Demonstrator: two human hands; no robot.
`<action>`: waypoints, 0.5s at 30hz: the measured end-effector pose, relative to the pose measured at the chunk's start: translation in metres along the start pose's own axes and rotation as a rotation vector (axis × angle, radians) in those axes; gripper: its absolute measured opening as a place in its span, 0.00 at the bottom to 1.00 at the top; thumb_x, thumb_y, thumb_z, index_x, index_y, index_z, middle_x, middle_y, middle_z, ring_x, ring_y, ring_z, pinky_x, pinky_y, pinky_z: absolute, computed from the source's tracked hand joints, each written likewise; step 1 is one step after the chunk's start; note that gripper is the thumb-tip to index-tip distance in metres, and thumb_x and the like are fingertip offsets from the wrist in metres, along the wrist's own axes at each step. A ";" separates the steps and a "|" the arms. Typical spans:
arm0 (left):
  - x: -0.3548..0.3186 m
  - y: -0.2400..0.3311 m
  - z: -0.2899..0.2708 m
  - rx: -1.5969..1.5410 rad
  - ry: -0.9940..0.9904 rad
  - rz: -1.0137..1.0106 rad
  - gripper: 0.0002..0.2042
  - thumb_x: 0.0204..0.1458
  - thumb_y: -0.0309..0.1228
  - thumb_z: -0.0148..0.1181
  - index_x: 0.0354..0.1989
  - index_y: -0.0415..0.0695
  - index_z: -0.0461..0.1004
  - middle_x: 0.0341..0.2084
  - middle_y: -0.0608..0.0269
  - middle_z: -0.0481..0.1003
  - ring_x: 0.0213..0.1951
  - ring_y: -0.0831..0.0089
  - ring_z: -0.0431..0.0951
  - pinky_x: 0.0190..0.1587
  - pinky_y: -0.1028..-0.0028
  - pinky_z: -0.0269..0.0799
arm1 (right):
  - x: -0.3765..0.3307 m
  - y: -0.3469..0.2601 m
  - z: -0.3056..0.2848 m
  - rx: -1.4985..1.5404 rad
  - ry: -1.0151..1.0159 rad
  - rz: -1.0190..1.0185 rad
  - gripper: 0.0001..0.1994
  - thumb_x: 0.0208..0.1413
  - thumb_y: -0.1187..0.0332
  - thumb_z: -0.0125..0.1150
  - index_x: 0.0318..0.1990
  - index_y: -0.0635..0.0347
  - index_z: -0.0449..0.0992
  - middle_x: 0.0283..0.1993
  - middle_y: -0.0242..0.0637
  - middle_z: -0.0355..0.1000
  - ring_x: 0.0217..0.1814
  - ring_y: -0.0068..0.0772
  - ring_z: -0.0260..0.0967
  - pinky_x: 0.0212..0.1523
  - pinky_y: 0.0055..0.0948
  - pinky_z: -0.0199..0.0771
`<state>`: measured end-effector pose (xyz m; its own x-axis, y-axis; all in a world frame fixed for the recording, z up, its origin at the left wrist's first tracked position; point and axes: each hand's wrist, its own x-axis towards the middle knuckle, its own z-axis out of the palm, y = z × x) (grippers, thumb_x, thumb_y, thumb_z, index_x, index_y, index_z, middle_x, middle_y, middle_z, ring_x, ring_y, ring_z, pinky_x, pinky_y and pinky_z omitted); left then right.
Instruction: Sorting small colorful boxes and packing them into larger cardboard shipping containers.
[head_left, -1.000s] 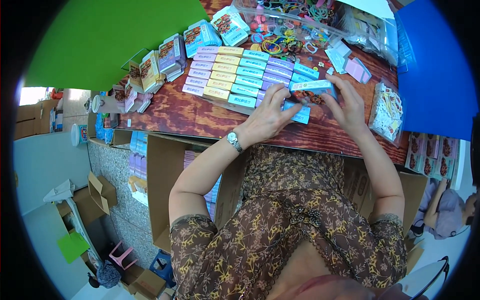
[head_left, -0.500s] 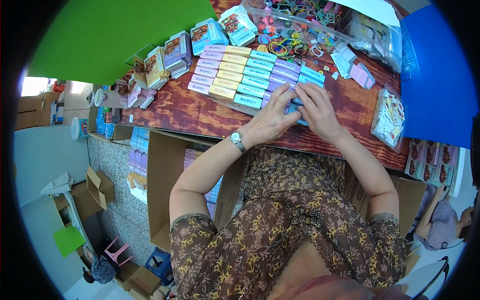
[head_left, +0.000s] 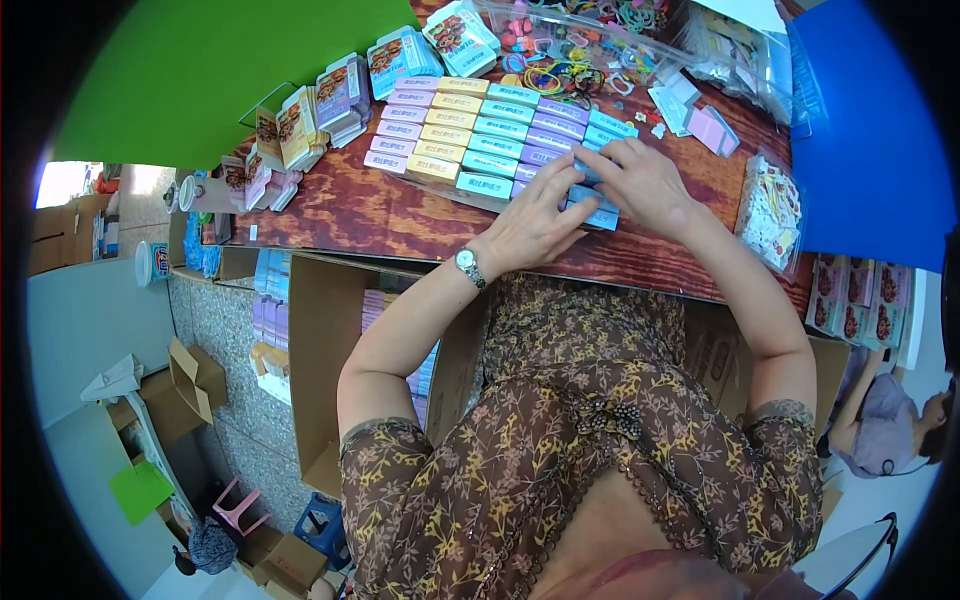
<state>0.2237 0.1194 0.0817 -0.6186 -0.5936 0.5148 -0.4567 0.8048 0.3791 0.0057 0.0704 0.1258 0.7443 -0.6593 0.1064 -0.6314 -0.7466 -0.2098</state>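
Small flat boxes stand on edge in columns by colour on the wood-patterned table (head_left: 330,225): lilac boxes (head_left: 396,128), yellow boxes (head_left: 448,118), mint boxes (head_left: 492,143), purple boxes (head_left: 556,122) and light blue boxes (head_left: 611,124). At the near end of the right-hand columns, my left hand (head_left: 535,215) curls its fingers and thumb about a light blue box (head_left: 600,212). My right hand (head_left: 645,185) bends over the light blue column from the right, its fingertips beside my left fingers. Its thumb is mostly hidden.
Stacks of printed flat cartons (head_left: 342,95) line the back left. A clear plastic bin (head_left: 640,45) of colourful trinkets stands at the back. Loose cards (head_left: 712,130) and a clear tray of white packets (head_left: 772,215) lie right. An open cardboard box (head_left: 325,370) is below the table edge.
My right hand has turned and spread over the light blue column, its elbow further out. My left hand stays among the boxes. A near light blue box now shows more; the whole view has shifted slightly.
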 end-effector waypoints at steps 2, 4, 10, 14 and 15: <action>0.002 0.000 0.002 0.065 -0.002 -0.002 0.28 0.42 0.29 0.71 0.55 0.49 0.72 0.53 0.50 0.63 0.63 0.44 0.61 0.61 0.53 0.66 | 0.001 0.001 0.004 0.000 0.026 0.000 0.32 0.50 0.72 0.63 0.66 0.50 0.65 0.45 0.39 0.68 0.47 0.45 0.67 0.47 0.40 0.72; 0.002 0.002 0.005 0.081 -0.011 -0.012 0.26 0.42 0.29 0.71 0.54 0.49 0.73 0.54 0.50 0.63 0.62 0.44 0.61 0.61 0.53 0.66 | -0.002 0.002 0.005 0.000 0.050 -0.005 0.32 0.50 0.74 0.62 0.66 0.49 0.65 0.44 0.40 0.68 0.46 0.44 0.67 0.44 0.38 0.72; 0.005 0.002 0.003 0.085 -0.006 -0.003 0.24 0.42 0.28 0.70 0.51 0.48 0.74 0.55 0.52 0.63 0.63 0.44 0.61 0.62 0.53 0.65 | -0.021 0.006 0.024 0.115 0.285 0.019 0.32 0.48 0.79 0.60 0.64 0.48 0.69 0.44 0.42 0.66 0.45 0.44 0.67 0.43 0.40 0.73; 0.006 0.000 0.004 0.052 0.017 0.010 0.22 0.41 0.26 0.70 0.49 0.47 0.75 0.54 0.50 0.63 0.62 0.44 0.61 0.61 0.53 0.65 | -0.023 -0.006 0.031 0.064 0.307 0.041 0.32 0.49 0.76 0.61 0.65 0.46 0.69 0.46 0.41 0.67 0.45 0.44 0.67 0.43 0.40 0.73; 0.006 -0.001 0.004 0.051 0.014 0.012 0.22 0.41 0.26 0.70 0.49 0.47 0.75 0.54 0.50 0.63 0.62 0.44 0.61 0.61 0.53 0.65 | -0.023 -0.008 0.033 0.056 0.293 0.039 0.32 0.49 0.75 0.61 0.66 0.44 0.68 0.48 0.40 0.68 0.46 0.44 0.66 0.43 0.40 0.73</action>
<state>0.2176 0.1151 0.0817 -0.6155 -0.5838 0.5295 -0.4818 0.8104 0.3335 0.0009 0.0942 0.0933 0.6204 -0.6908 0.3713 -0.6389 -0.7197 -0.2716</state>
